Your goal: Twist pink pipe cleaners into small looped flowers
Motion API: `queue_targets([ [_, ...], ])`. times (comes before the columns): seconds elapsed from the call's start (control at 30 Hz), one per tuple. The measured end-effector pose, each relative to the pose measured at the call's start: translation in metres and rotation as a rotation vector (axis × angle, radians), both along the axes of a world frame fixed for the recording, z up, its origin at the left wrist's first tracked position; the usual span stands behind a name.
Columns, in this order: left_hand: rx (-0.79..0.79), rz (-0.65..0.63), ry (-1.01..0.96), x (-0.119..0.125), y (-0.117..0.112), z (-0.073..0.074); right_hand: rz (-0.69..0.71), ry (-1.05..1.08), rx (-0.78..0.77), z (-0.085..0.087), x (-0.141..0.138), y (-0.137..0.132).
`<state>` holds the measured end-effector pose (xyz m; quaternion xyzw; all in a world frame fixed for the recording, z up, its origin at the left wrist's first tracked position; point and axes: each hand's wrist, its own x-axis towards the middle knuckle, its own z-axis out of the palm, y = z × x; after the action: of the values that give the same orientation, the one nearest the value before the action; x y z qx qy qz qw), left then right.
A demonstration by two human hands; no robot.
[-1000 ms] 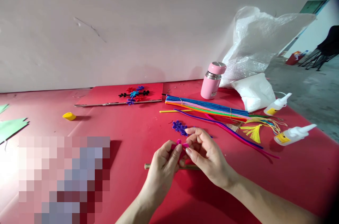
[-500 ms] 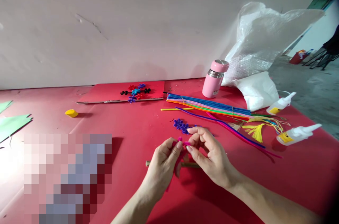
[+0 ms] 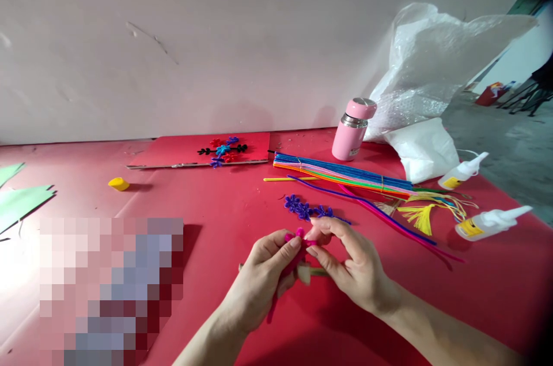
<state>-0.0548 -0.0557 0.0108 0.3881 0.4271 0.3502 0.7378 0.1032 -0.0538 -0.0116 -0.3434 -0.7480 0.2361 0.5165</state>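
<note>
My left hand [image 3: 259, 279] and my right hand [image 3: 349, 265] meet low in the middle of the red table [image 3: 207, 210]. Both pinch a pink pipe cleaner [image 3: 296, 237], bent into small loops between the fingertips; its tail hangs down past my left palm. Under the hands lies a thin stick [image 3: 317, 271], mostly hidden. Just beyond my fingers a purple pipe-cleaner flower chain [image 3: 305, 208] rests on the table.
A bundle of coloured pipe cleaners [image 3: 341, 174], a pink flask [image 3: 352, 129], two glue bottles [image 3: 490, 221], yellow tassels [image 3: 421, 216] and a plastic bag [image 3: 427, 72] fill the right. A red board with flowers [image 3: 222, 150], a yellow lump [image 3: 118, 184] and green paper [image 3: 21, 202] lie left.
Both hands have dropped a little nearer to me and closed tighter on the pink pipe cleaner. More of the purple flower chain shows beyond my right fingers.
</note>
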Motion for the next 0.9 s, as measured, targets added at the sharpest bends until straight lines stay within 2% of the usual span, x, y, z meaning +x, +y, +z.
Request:
queue_targets([
  [0.27,0.046,-0.034,0.044,0.0008,-0.0003,0.0000,-0.049,-0.047,0.043,0.0007,0.0008,0.0002],
  [0.43,0.094,-0.006,0.160,0.0041,-0.0011,0.0047,-0.078,-0.064,0.018,0.0002,0.0012,-0.0008],
  [0.57,0.096,0.003,0.167,0.0049,-0.0014,0.0039,-0.072,-0.067,0.008,0.0005,0.0012,-0.0007],
  [0.63,0.113,0.019,0.162,0.0046,-0.0012,0.0026,-0.041,-0.040,-0.037,0.0020,0.0013,-0.0004],
  [0.8,0.202,0.091,0.233,0.0032,-0.0006,-0.0013,-0.016,0.114,-0.298,0.0054,0.0014,0.0007],
  [0.9,0.232,0.075,0.262,0.0034,-0.0014,-0.0024,-0.013,0.087,-0.333,0.0051,0.0000,0.0012],
])
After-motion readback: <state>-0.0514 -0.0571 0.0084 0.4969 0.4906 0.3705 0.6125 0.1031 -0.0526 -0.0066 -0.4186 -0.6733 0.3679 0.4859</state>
